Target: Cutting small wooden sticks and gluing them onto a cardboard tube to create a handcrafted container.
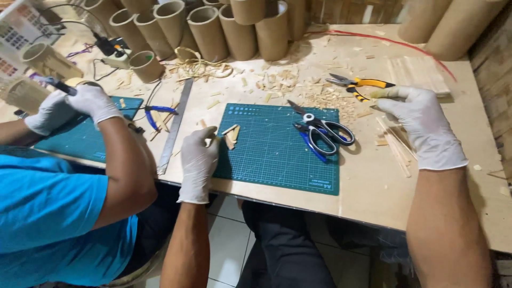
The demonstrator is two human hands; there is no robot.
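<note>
**Two gloved hands at a craft bench, wood slips on either side**

Head view: The person's left hand (198,160), in a white glove, rests at the left edge of a green cutting mat (277,152). Its fingers curl around a small wooden piece (209,140), pinching it just beside a few more short wood pieces (231,135) that lie on the mat's upper left corner. The right hand (424,128), also gloved, is well apart, out on the bare right part of the plywood table (368,186). Its fingers are bent and closed around a thin wooden stick (380,94), the fingertips near a pair of yellow-handled pliers (358,83). Below that hand lies a loose bundle of thin sticks (396,145), touching the table. On the mat's right half rest a pair of scissors (322,128) with black-and-grey handles and a blue-handled cutter (309,144) just beside them. Wood shavings (298,85) are scattered between the mat and a row of upright cardboard tubes (213,26) at the back. A metal ruler (175,125) lies slanted left of the mat. At far left a co-worker in a blue shirt (53,213) works with two gloved hands (74,106) over a second green mat (85,136), holding a dark pen-like tool (56,84).
</note>
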